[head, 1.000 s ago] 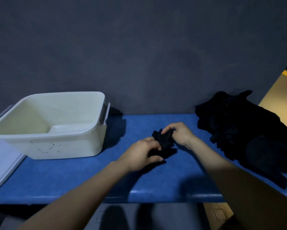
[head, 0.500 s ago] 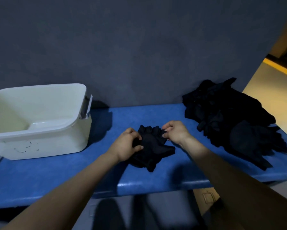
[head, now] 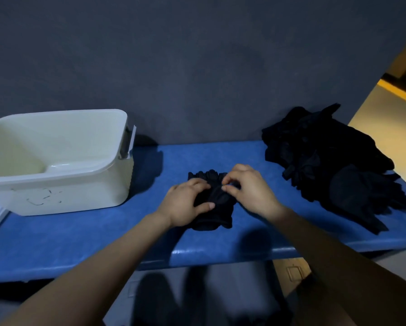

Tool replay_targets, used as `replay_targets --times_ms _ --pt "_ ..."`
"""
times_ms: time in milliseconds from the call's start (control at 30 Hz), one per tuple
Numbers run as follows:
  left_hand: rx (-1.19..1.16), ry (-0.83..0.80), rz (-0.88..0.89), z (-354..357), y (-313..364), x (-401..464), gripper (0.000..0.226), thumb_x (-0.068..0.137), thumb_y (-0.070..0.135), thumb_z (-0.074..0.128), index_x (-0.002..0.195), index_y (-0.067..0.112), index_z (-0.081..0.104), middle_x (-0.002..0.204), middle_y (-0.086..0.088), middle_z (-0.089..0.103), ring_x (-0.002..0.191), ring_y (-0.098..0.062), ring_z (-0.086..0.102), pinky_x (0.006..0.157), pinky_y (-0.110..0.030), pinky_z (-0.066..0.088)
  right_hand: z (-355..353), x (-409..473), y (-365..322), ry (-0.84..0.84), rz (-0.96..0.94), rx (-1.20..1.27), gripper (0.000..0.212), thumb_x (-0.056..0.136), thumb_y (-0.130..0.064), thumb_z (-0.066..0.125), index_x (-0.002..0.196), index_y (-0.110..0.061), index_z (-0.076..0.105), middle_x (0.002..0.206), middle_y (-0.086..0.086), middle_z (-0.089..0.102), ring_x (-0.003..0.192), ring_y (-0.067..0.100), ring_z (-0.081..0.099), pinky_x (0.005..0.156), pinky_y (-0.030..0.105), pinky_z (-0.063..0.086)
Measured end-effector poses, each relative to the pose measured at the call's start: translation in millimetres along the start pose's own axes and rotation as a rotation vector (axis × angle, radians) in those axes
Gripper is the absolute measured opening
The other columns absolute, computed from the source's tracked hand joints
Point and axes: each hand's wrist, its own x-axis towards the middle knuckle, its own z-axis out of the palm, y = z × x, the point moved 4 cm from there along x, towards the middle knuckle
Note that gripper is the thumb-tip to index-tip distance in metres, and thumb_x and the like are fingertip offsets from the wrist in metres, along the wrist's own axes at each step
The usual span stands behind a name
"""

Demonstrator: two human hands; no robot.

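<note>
Both hands hold a small black cloth [head: 212, 201] in the middle of the blue table [head: 79, 236]. The left hand [head: 185, 204] grips its left side, and the right hand [head: 250, 190] pinches its top. A white tub [head: 63, 184] sits at nine o'clock, and a pile of black clothes [head: 333, 165] lies at three o'clock.

Left hand [head: 185, 203], right hand [head: 251, 191]: both bare; fingers [head: 230, 188] uncovered, nails short where visible. Left forearm [head: 117, 262], right forearm [head: 326, 243]: bare right down to frame edge. Dark blurred shapes below worktop [head: 79, 231] edge, possibly trousered legs; too dim to tell.
</note>
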Motion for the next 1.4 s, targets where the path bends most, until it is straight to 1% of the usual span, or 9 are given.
replay_targets --times_ms 100,200,400,600,700,867,1033,1167,1400 --pt "0.076 -0.158 -0.024 13.9 -6.6 -3.8 0.072 0.086 0.058 0.050 0.146 0.027 0.027 0.155 0.011 0.020 0.142 -0.009 0.021 0.117 -0.040 0.012 17.8 -20.6 2.6 -0.210 -0.042 -0.106 0.022 0.091 -0.025 0.060 0.108 -0.014 0.067 0.112 -0.002 0.057 0.110 0.016 0.048 0.094 0.030 0.041" --pt "0.071 -0.197 -0.034 16.7 -10.2 -7.1 0.074 0.086 0.060 0.047 0.148 0.029 0.021 0.157 0.012 0.013 0.145 -0.007 0.011 0.119 -0.043 0.007 16.5 -25.6 10.6 -0.210 0.004 -0.094 0.021 0.093 -0.022 0.058 0.109 -0.012 0.067 0.115 -0.002 0.059 0.110 0.017 0.053 0.093 0.030 0.043" --pt "-0.003 -0.002 0.001 7.9 -9.3 -15.6 0.054 0.092 0.046 0.048 0.142 0.029 0.036 0.153 0.013 0.027 0.142 -0.006 0.020 0.118 -0.039 0.008 15.1 -41.1 -8.2 -0.158 -0.075 -0.091 0.025 0.092 -0.023 0.058 0.114 -0.014 0.065 0.115 -0.002 0.054 0.110 0.015 0.045 0.091 0.026 0.038" --pt "0.032 -0.158 -0.023 16.8 -12.5 -27.2 0.058 0.093 0.047 0.046 0.145 0.029 0.029 0.156 0.013 0.019 0.145 -0.008 0.013 0.118 -0.042 0.007 19.5 -56.6 -10.2 -0.261 -0.115 -0.072 0.016 0.093 -0.023 0.055 0.099 -0.017 0.068 0.110 -0.006 0.055 0.103 0.014 0.051 0.089 0.026 0.040" --pt "0.041 -0.162 -0.036 13.5 -11.3 -24.2 0.058 0.092 0.047 0.048 0.144 0.027 0.033 0.154 0.011 0.024 0.142 -0.010 0.021 0.118 -0.043 0.012 14.9 -55.5 -6.8 -0.290 -0.080 -0.021 0.015 0.091 -0.022 0.059 0.101 -0.017 0.070 0.111 -0.008 0.056 0.104 0.011 0.053 0.091 0.024 0.042" --pt "0.022 -0.006 -0.016 -2.9 17.0 -1.6 0.047 0.090 0.040 0.055 0.133 0.024 0.047 0.138 0.005 0.046 0.126 -0.018 0.045 0.106 -0.039 0.034 -17.7 -51.1 17.8 -0.111 0.075 -0.031 0.022 0.091 -0.016 0.060 0.112 -0.016 0.066 0.115 -0.001 0.056 0.105 0.017 0.056 0.093 0.033 0.045" --pt "-0.069 0.019 0.068 -3.5 80.6 47.0 0.043 0.090 0.036 0.057 0.130 0.023 0.051 0.134 0.000 0.049 0.125 -0.021 0.046 0.104 -0.043 0.038 -76.7 -50.0 57.8 0.058 0.228 -0.164 0.029 0.088 -0.015 0.062 0.117 -0.012 0.064 0.119 0.008 0.056 0.113 0.026 0.052 0.098 0.037 0.043" --pt "-0.165 0.006 0.138 9.6 143.6 81.0 0.042 0.091 0.033 0.057 0.131 0.021 0.049 0.135 -0.001 0.045 0.124 -0.019 0.045 0.104 -0.038 0.038 -124.2 -64.5 85.0 0.196 0.348 -0.241 0.032 0.089 -0.017 0.062 0.120 -0.013 0.060 0.121 0.006 0.050 0.120 0.027 0.042 0.101 0.038 0.039" --pt "-0.284 -0.063 0.221 39.7 217.8 111.8 0.046 0.090 0.028 0.060 0.133 0.019 0.048 0.134 -0.001 0.044 0.124 -0.019 0.044 0.107 -0.034 0.037 -158.8 -94.6 123.9 0.253 0.476 -0.318 0.053 0.086 -0.020 0.064 0.135 -0.014 0.042 0.131 0.008 0.036 0.123 0.030 0.032 0.103 0.037 0.031"
